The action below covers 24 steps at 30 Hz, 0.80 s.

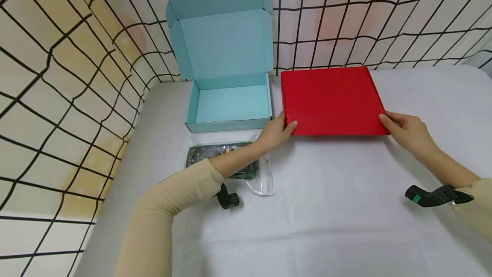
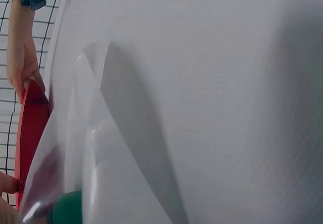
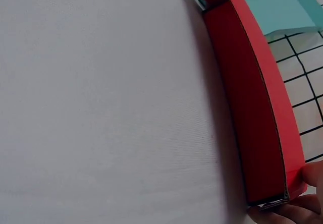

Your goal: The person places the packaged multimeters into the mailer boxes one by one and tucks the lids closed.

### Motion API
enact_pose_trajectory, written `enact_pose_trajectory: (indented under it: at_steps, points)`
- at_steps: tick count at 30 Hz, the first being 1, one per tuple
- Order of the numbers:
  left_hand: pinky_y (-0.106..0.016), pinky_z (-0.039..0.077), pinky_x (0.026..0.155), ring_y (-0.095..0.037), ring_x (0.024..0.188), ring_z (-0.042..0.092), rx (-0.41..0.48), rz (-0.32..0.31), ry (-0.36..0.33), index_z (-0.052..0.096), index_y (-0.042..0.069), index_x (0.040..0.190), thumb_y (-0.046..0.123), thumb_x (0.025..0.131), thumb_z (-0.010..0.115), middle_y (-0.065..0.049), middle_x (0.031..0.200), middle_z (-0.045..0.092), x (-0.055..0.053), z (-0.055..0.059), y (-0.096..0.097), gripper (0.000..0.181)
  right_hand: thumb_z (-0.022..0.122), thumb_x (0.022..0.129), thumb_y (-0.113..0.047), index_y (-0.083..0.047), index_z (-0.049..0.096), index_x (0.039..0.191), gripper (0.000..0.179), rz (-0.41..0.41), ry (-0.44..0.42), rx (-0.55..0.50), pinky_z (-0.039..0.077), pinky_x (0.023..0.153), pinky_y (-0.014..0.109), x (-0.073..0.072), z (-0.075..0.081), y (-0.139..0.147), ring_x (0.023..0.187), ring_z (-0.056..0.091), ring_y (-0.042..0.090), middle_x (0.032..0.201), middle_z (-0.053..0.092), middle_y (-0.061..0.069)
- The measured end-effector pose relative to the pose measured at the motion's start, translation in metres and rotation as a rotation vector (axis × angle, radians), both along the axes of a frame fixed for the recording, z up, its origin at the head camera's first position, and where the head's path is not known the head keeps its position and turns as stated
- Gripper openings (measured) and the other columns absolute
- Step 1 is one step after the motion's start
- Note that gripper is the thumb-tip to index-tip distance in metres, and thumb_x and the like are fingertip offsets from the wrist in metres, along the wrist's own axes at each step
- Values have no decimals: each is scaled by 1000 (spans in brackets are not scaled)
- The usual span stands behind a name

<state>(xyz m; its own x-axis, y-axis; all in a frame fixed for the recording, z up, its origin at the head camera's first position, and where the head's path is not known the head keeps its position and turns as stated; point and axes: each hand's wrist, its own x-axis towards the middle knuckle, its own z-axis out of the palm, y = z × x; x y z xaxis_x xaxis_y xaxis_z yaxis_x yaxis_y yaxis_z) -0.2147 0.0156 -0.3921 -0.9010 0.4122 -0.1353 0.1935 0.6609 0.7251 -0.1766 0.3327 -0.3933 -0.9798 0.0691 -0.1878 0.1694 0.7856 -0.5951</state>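
Note:
A closed red cardboard box (image 1: 332,101) is held between both hands at the back right of the table. My left hand (image 1: 276,131) grips its near left corner, thumb on top. At the near right corner my right hand (image 1: 409,131) pinches the box, with the thumb above and the fingers underneath in the right wrist view. Left of it stands an open light-blue box (image 1: 230,104), its lid raised and nothing inside. A dark multimeter (image 1: 200,154) in a clear plastic bag (image 1: 265,183) lies under my left forearm, which hides part of it.
A black wire grid (image 1: 326,25) runs along the back, and another grid (image 1: 69,97) stands on the left. White cloth (image 1: 326,213) covers the table. Black camera mounts sit on both wrists, the right mount (image 1: 434,195) being plainly visible.

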Motion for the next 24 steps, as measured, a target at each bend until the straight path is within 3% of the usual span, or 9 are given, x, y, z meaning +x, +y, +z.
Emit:
enact_pose_trajectory:
  at_steps: [2, 6, 13, 17, 24]
  points:
    - [-20, 49, 70, -16, 89, 58, 11, 11, -1, 40, 3, 129, 28, 95, 47, -10, 115, 60, 1, -1, 0, 43, 32, 95, -46, 6, 26, 138, 68, 2, -10, -4, 43, 70, 40, 0, 1, 0, 118, 34, 52, 129, 36, 38]
    - [-18, 45, 64, -17, 83, 58, 30, 42, -10, 45, 4, 127, 30, 94, 48, -10, 105, 63, 1, -2, -1, 42, 32, 95, -46, 6, 26, 137, 68, 14, -24, 10, 41, 66, 36, -1, 3, 0, 116, 34, 51, 128, 36, 39]
    - [-15, 42, 53, -17, 91, 66, 143, 171, -46, 51, 4, 128, 35, 87, 58, -9, 105, 68, -6, -4, -8, 52, 31, 93, -50, 7, 29, 136, 71, 37, -52, 54, 40, 64, 38, -3, 6, 3, 109, 36, 50, 125, 39, 40]
    - [-16, 42, 51, -16, 84, 67, 158, 166, -44, 54, 4, 126, 35, 87, 59, -9, 98, 70, -8, -3, -10, 51, 31, 91, -55, 8, 31, 135, 76, 33, -52, 52, 38, 59, 29, -4, 6, 3, 103, 41, 45, 121, 43, 39]
    - [-17, 33, 43, -15, 75, 67, 126, 154, -14, 56, 6, 124, 36, 86, 60, -8, 90, 71, -9, -2, -13, 49, 31, 91, -55, 9, 31, 134, 78, 39, -58, 37, 38, 60, 26, -5, 5, 3, 103, 43, 44, 121, 45, 38]
